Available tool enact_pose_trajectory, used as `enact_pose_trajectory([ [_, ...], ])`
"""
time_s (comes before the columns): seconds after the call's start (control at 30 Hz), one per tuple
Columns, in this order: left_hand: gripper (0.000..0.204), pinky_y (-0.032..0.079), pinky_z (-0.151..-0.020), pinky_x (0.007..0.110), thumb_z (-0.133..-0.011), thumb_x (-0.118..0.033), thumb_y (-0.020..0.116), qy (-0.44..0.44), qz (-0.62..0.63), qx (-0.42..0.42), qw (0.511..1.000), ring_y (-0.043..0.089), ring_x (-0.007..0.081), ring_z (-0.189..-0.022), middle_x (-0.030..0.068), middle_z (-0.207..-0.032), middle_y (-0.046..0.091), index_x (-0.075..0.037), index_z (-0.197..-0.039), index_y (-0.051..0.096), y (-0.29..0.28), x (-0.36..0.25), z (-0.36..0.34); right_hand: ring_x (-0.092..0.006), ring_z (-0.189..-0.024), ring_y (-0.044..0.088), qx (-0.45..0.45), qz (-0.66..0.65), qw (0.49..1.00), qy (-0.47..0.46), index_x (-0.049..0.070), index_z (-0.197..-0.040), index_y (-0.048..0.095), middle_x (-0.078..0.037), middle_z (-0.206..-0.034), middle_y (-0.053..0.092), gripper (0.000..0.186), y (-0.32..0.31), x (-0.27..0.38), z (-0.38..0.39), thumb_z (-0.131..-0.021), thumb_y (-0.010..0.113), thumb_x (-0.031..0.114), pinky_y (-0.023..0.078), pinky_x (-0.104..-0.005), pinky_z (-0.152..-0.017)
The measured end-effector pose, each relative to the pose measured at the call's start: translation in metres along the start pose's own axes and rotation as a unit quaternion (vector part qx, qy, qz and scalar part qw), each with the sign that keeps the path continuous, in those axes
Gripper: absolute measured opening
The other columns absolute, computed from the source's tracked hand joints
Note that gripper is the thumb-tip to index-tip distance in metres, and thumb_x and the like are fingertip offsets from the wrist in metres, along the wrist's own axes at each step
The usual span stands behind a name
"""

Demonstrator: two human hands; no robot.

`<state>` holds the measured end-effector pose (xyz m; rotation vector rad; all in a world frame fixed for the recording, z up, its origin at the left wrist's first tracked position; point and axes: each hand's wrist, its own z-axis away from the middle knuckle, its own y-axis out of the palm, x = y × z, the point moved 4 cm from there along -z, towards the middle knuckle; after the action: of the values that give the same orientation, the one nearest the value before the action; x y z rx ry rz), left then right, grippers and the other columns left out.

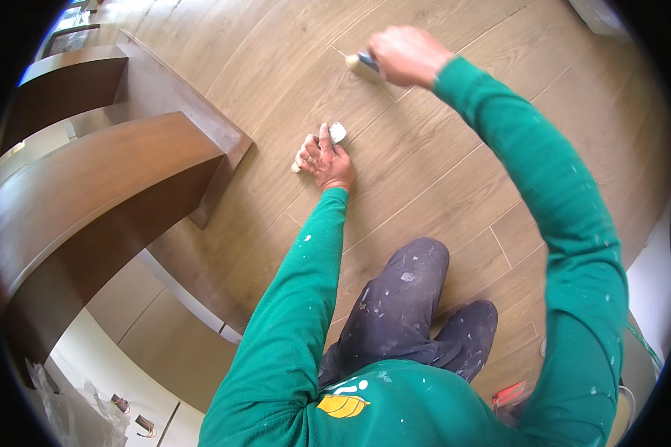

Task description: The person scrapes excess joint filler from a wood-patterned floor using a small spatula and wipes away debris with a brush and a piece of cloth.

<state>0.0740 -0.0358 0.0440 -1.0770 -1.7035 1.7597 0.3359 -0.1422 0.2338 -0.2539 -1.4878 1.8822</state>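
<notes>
Gripped in my right hand (410,56) is a brush (358,65) with pale bristles and a dark ferrule, near the floor at upper middle. My left hand (324,160) rests lower and left, fingers curled around a small white object (338,132); a pale piece also shows at its left edge, too hidden to make out. Both hands are over the wood-look plank floor (417,186). Paint-flecked green sleeves cover my arms, and my dark trouser knees are on the planks.
Curved dark wooden steps (104,164) with a side board (164,82) stand at left. Below are pale panels, wires (146,426) and clear plastic (74,417). A red object (508,393) lies behind me at lower right. More plastic (596,15) is at top right.
</notes>
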Motion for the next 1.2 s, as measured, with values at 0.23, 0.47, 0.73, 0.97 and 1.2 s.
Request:
enact_pose_trajectory([
  [0.23, 0.055, 0.022, -0.118, 0.056, -0.09, -0.022, 0.066, 0.001, 0.031, -0.006, 1.0, 0.042, 0.0336, -0.132, 0.0117, -0.135, 0.049, -0.022, -0.145, 0.059, 0.001, -0.004, -0.005, -0.0395, -0.082, 0.073, -0.116, -0.029, 0.993, -0.003, 0.003, -0.091, 0.072, -0.022, -0.086, 0.074, 0.015, -0.004, 0.034, 0.091, -0.088, 0.063, 0.015, 0.06, -0.0503, -0.078],
  [0.47, 0.054, 0.023, -0.118, 0.055, -0.089, -0.025, 0.067, 0.004, 0.046, -0.02, 0.999, 0.043, 0.0322, -0.131, 0.0103, -0.133, 0.05, -0.021, -0.143, 0.06, 0.002, -0.014, -0.011, -0.0292, -0.093, 0.074, -0.153, -0.351, 0.904, 0.19, 0.005, -0.116, 0.078, -0.019, -0.105, 0.077, 0.028, 0.104, -0.107, 0.134, -0.097, 0.065, 0.021, 0.056, -0.0368, -0.088],
  [0.73, 0.056, 0.023, -0.118, 0.053, -0.088, -0.026, 0.07, 0.003, 0.026, -0.02, 0.999, 0.043, 0.0305, -0.132, 0.01, -0.134, 0.049, -0.021, -0.143, 0.059, 0.0, 0.002, -0.003, -0.0399, -0.101, 0.072, -0.281, -0.209, 0.924, 0.151, 0.009, -0.128, 0.071, -0.018, -0.111, 0.076, 0.03, 0.064, 0.006, 0.175, -0.103, 0.06, 0.022, 0.056, -0.043, -0.085],
  [0.97, 0.056, 0.024, -0.118, 0.054, -0.086, -0.024, 0.071, 0.0, 0.033, -0.025, 0.999, 0.044, 0.0304, -0.132, 0.0099, -0.132, 0.05, -0.02, -0.141, 0.057, 0.001, -0.006, -0.003, -0.0401, -0.109, 0.07, -0.346, -0.271, 0.852, 0.284, 0.01, -0.135, 0.066, -0.02, -0.126, 0.072, 0.035, 0.184, -0.041, 0.205, -0.103, 0.063, 0.024, 0.055, -0.0442, -0.091],
  [1.2, 0.05, 0.024, -0.119, 0.055, -0.089, -0.026, 0.068, 0.003, 0.037, -0.032, 0.999, 0.043, 0.0325, -0.134, 0.0108, -0.136, 0.05, -0.012, -0.135, 0.054, 0.0, 0.0, -0.007, -0.0374, -0.124, 0.057, -0.311, -0.062, 0.884, 0.344, 0.013, -0.144, 0.059, -0.013, -0.132, 0.06, 0.046, 0.253, -0.016, 0.237, -0.099, 0.065, 0.025, 0.046, -0.0524, -0.103],
])
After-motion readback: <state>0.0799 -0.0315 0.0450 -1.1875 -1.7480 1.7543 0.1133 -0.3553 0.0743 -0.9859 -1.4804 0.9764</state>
